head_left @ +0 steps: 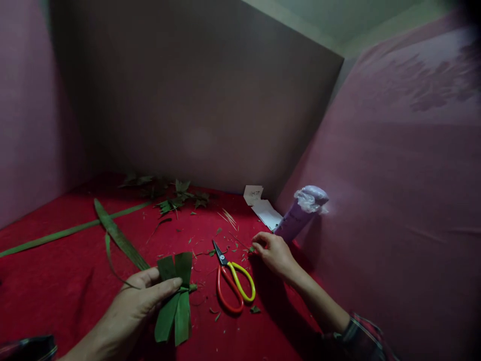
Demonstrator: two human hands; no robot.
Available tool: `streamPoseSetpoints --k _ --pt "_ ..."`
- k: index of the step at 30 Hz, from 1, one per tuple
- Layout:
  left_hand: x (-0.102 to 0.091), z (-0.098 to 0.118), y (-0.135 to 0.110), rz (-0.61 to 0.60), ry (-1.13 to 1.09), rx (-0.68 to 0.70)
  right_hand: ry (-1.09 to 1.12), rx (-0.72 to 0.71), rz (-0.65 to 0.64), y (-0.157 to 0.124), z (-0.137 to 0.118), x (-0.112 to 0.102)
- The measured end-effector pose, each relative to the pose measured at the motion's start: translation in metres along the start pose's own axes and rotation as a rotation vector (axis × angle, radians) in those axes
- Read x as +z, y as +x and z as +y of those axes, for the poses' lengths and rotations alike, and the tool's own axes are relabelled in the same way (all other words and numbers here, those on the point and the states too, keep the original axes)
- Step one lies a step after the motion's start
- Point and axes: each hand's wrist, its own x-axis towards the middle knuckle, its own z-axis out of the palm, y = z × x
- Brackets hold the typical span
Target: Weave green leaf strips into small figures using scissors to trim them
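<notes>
My left hand is closed, its thumb pressing on a folded green leaf figure with wing-like flaps and a short stub at the right. A long leaf blade with a thin curling strip extends behind that hand. My right hand is lowered near the red surface, fingers pinched at a small green plant scrap; the grip is partly hidden. Between my hands lie scissors with one red and one yellow handle, blades closed and pointing away.
Leafy sprigs lie at the back on the red cloth, near several toothpicks. A white folded card and a purple cylinder with crumpled plastic stand at the right. A long green strip crosses the left; leaf scraps surround the scissors.
</notes>
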Motion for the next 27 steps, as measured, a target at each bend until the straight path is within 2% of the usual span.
streamPoseSetpoints --k 6,10,15,20,23,27 --pt "-0.001 -0.004 0.006 0.022 -0.024 0.01 -0.164 0.019 -0.089 0.021 -0.003 0.03" --pt "0.0 -0.004 0.005 0.014 -0.032 0.004 -0.151 0.007 -0.113 0.03 0.001 0.037" --pt "0.003 0.004 0.009 0.01 -0.054 -0.012 0.043 -0.087 -0.065 0.026 -0.012 0.029" --pt "0.013 0.027 0.021 -0.003 -0.01 0.075 0.305 -0.236 -0.092 0.015 -0.056 0.019" --pt "0.023 0.037 0.029 -0.001 0.02 0.117 0.469 -0.299 -0.064 0.007 -0.077 0.016" --pt "0.028 0.035 0.043 0.03 -0.057 0.12 0.534 -0.32 -0.015 0.002 -0.081 0.024"
